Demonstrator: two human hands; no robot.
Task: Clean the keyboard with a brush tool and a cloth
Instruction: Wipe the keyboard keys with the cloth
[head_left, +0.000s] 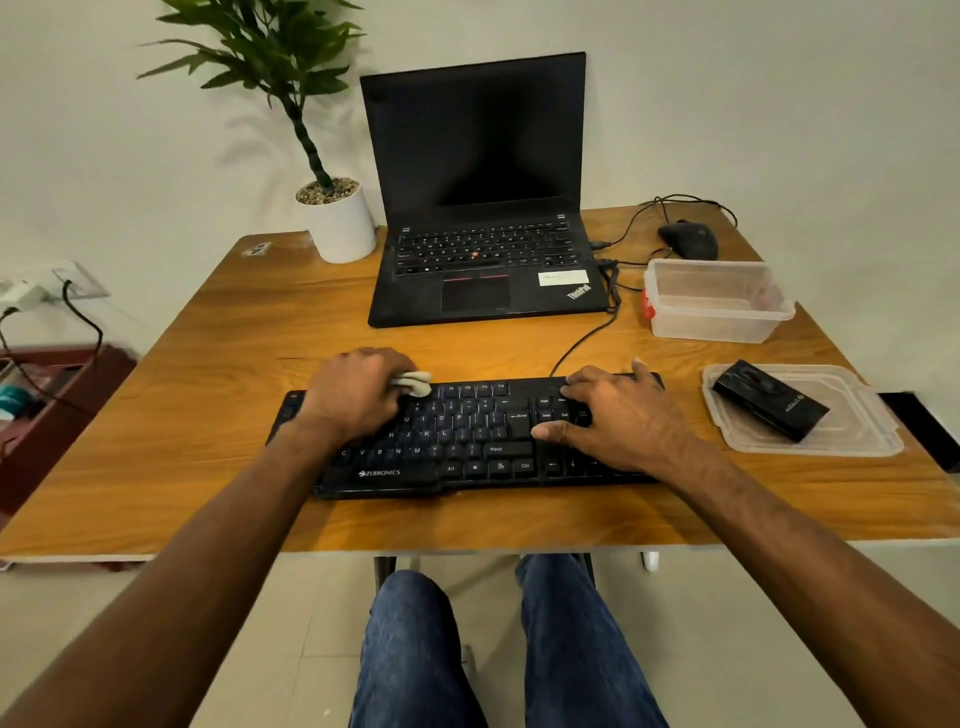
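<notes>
Step in hand, by judgement: the cloth wipe, not the brushing.

Left hand (358, 392) lay over the left-centre keys of the keyboard (467, 441), fingers curled round a bunched pale cloth (415, 383). A fold of the cloth showed at the hand's 2 o'clock, touching the top key rows.

The keyboard sat at the near middle of the wooden table (208, 364), its cable running off toward 12 o'clock to the closed-down, dark-screened laptop (480, 208).

Right hand (618, 415) rested flat on the keyboard's right end, fingers spread and fairly straight, thumb on the keys near Enter. It held nothing and appeared to be steadying the board.

At the right hand's 3 o'clock, well apart, a black case (769, 400) lay on a clear lid (852, 441). Whether it is the brush tool cannot be told.

Next move, as judged: the cloth should travel along the rows toward 3 o'clock, the right hand shifting clear while keeping the board from sliding.
</notes>
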